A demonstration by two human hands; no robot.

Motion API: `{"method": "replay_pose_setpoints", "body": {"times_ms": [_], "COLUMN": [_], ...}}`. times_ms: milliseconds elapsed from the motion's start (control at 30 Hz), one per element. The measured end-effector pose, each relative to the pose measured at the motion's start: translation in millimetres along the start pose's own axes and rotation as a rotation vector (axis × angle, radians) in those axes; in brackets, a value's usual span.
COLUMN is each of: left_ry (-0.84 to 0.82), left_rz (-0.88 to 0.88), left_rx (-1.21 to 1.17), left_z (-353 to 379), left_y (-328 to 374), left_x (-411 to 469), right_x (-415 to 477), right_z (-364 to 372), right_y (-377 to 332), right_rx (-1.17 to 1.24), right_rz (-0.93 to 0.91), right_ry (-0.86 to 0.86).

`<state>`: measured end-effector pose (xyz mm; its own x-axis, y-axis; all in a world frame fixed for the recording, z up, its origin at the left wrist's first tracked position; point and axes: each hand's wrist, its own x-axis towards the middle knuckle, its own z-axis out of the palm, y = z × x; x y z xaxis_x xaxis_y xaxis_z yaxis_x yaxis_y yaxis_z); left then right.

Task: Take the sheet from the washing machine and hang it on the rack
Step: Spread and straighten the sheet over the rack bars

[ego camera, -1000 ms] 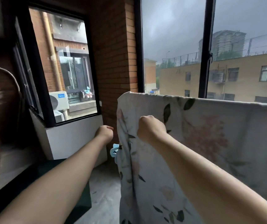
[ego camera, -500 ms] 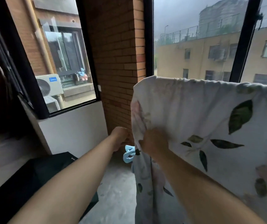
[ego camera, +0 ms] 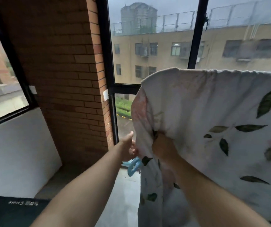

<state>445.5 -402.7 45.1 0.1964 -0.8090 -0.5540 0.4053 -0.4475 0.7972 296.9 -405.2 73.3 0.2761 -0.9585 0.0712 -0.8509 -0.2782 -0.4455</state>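
Sheet is white with dark green leaves and some faded pink blotches. It fills the right side of the frame, folded over along a straight top edge in the upper right and hanging down past the bottom. Whatever carries it is hidden under the cloth.

Right hand is just right of centre and balled into a fist, with the fingers curled into a bunch of fabric near the sheet's left edge. You can see the cloth puckering up around the knuckles.

Left hand sits right next to it, at the very edge of the sheet, thumb pointing up. Its fingers are curled against the hem, but honestly I can't tell if they're actually pinching the cloth or only touching it.

Just under that hand there's a light blue clip, right against the sheet edge.

Behind all that there's a brick pillar in the upper left and a black window frame beside it, with a tan building outside under a grey sky. Grey floor is at bottom centre, and a dark surface with white lettering is in the lower left corner.
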Motion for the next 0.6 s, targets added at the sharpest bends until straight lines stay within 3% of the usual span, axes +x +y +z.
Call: {"method": "replay_pose_setpoints", "body": {"times_ms": [133, 233, 300, 433, 600], "left_ry": [-0.056, -0.261, -0.386, -0.462, -0.519], "left_rz": [0.056, 0.034, 0.058, 0.136, 0.106], "left_rx": [0.181, 0.253, 0.152, -0.29, -0.295], "left_z": [1, -8, -16, -23, -30], "left_y": [9, 35, 53, 79, 88], "left_x": [-14, -28, -38, -54, -61], "right_x": [-8, -10, -10, -6, -2], "right_z": [-2, -16, -32, -65, -92], "right_y": [-13, -22, -33, -52, -66], "right_rx": [0.107, 0.068, 0.068, 0.149, 0.172], "right_rz": [0.065, 0.011, -0.044, -0.121, -0.274], "right_ry": [0.166, 0.315, 0.432, 0.609, 0.765]}}
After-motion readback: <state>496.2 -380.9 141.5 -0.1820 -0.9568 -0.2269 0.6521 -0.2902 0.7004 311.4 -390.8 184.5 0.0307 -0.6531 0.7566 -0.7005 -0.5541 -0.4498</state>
